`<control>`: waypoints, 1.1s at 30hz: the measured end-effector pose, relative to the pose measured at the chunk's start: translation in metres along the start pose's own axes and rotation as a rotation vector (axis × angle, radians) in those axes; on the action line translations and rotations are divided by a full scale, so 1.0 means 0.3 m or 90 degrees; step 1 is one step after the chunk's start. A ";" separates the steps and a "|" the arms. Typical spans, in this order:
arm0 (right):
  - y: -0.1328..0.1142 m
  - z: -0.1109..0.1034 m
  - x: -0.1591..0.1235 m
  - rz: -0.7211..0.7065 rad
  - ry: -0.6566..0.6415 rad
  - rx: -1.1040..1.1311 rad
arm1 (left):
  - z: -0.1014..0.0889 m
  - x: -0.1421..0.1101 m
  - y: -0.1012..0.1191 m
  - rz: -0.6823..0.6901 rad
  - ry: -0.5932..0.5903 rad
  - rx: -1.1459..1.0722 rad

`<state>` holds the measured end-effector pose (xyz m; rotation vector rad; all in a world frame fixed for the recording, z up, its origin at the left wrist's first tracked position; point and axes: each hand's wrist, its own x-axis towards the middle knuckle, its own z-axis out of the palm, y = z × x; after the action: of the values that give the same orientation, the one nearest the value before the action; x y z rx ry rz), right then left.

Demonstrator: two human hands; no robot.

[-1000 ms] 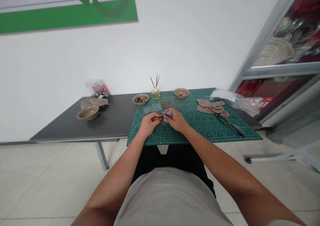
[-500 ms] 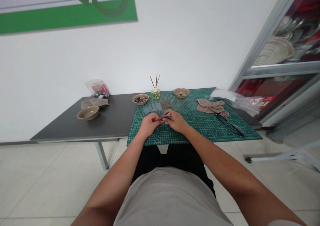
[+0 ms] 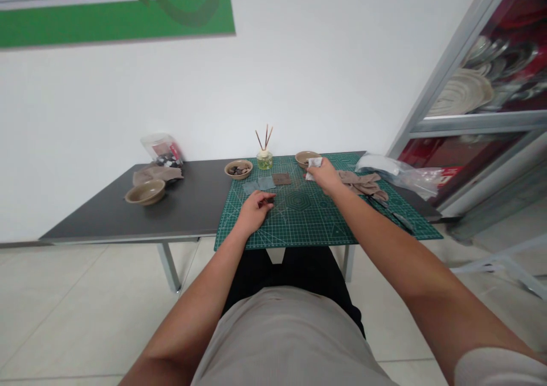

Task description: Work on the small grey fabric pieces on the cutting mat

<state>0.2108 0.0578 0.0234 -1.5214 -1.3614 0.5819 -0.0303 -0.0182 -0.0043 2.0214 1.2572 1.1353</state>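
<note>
My left hand [image 3: 255, 208] rests on the green cutting mat [image 3: 299, 232], fingers curled. A small dark patch shows between its thumb and fingertips, too small to name. My right hand [image 3: 325, 176] reaches forward at the near rim of the right brown bowl [image 3: 301, 156], closed on a crumpled whitish sheet [image 3: 314, 164]; whether it is paper or cloth I cannot tell. Just beyond my left hand lie blue-grey squares [image 3: 266, 182] and a brown square [image 3: 281, 179]. A second brown bowl [image 3: 238, 169] holds several dark and brownish pebbles.
A reed diffuser [image 3: 264, 159] stands between the bowls. On the right are a brown cloth [image 3: 363, 182], a dark thin-framed object [image 3: 391, 212] and a plastic bag [image 3: 397, 168]. Leftward, another bowl [image 3: 145, 193] sits before a clear tub [image 3: 161, 147].
My hands were together over the mat and are now apart. My right hand has moved forward and right to the bowl with the whitish sheet. My left hand has stayed nearly in place.
</note>
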 end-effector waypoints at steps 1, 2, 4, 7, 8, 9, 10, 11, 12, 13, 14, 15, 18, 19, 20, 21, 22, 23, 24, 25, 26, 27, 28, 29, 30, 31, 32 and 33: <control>0.008 -0.008 0.032 0.031 -0.027 -0.015 | 0.001 0.000 -0.001 -0.004 0.001 0.003; 0.016 -0.013 0.056 0.052 -0.044 -0.044 | 0.003 -0.001 -0.002 -0.010 0.002 0.003; 0.027 -0.016 0.085 0.026 -0.042 -0.144 | 0.006 -0.002 -0.004 -0.025 0.000 -0.006; 0.032 0.002 0.091 -0.046 -0.037 -0.312 | 0.007 -0.004 -0.002 -0.040 -0.017 -0.011; 0.031 0.013 0.089 -0.055 -0.047 -0.356 | 0.007 -0.004 -0.001 -0.042 -0.024 -0.009; 0.030 0.024 0.085 -0.055 -0.066 -0.395 | 0.006 -0.004 0.001 -0.042 -0.029 -0.005; 0.028 0.036 0.081 -0.048 -0.091 -0.432 | 0.006 -0.005 0.003 -0.042 -0.032 -0.003; 0.026 0.047 0.077 -0.039 -0.114 -0.466 | 0.006 -0.005 0.004 -0.043 -0.034 -0.002; 0.024 0.057 0.074 -0.031 -0.133 -0.496 | 0.006 -0.006 0.005 -0.045 -0.036 -0.003; 0.022 0.066 0.071 -0.025 -0.148 -0.520 | 0.007 -0.006 0.006 -0.046 -0.036 -0.004; 0.020 0.073 0.069 -0.022 -0.158 -0.541 | 0.007 -0.006 0.005 -0.047 -0.037 -0.005; 0.018 0.078 0.069 -0.019 -0.166 -0.557 | 0.008 -0.007 0.004 -0.046 -0.038 -0.006; 0.009 0.086 0.071 -0.011 -0.187 -0.587 | 0.009 -0.007 -0.001 -0.038 -0.044 -0.005; 0.007 0.087 0.072 -0.013 -0.191 -0.592 | 0.009 -0.007 -0.002 -0.035 -0.046 -0.003; 0.005 0.088 0.073 -0.019 -0.194 -0.594 | 0.009 -0.007 -0.003 -0.033 -0.047 -0.001; 0.005 0.089 0.073 -0.028 -0.197 -0.593 | 0.008 -0.007 -0.003 -0.032 -0.049 0.001; 0.006 0.091 0.071 -0.041 -0.200 -0.590 | 0.008 -0.007 -0.002 -0.032 -0.050 0.004; 0.008 0.093 0.068 -0.054 -0.203 -0.587 | 0.008 -0.007 -0.001 -0.032 -0.052 0.008; 0.011 0.096 0.063 -0.068 -0.207 -0.584 | 0.008 -0.007 0.001 -0.033 -0.053 0.010; 0.014 0.101 0.057 -0.085 -0.208 -0.581 | 0.008 -0.007 0.003 -0.034 -0.054 0.012; 0.016 0.105 0.049 -0.099 -0.207 -0.581 | 0.008 -0.006 0.004 -0.035 -0.055 0.013; 0.017 0.111 0.040 -0.111 -0.204 -0.580 | 0.008 -0.006 0.006 -0.036 -0.056 0.014; 0.017 0.116 0.032 -0.120 -0.200 -0.581 | 0.008 -0.006 0.008 -0.037 -0.057 0.016; 0.015 0.121 0.024 -0.125 -0.196 -0.580 | 0.007 -0.006 0.010 -0.037 -0.058 0.018; 0.011 0.125 0.017 -0.126 -0.192 -0.580 | 0.007 -0.006 0.011 -0.037 -0.060 0.021; 0.006 0.128 0.011 -0.120 -0.184 -0.579 | 0.007 -0.006 0.012 -0.035 -0.063 0.024; 0.000 0.129 0.008 -0.105 -0.171 -0.580 | 0.006 -0.006 0.012 -0.033 -0.065 0.026; -0.005 0.128 0.006 -0.078 -0.153 -0.581 | 0.006 -0.006 0.011 -0.031 -0.066 0.027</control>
<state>0.1781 0.0725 0.0096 -2.0875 -2.0483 0.0295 -0.0277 -0.0213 -0.0034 2.0412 1.2815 0.9768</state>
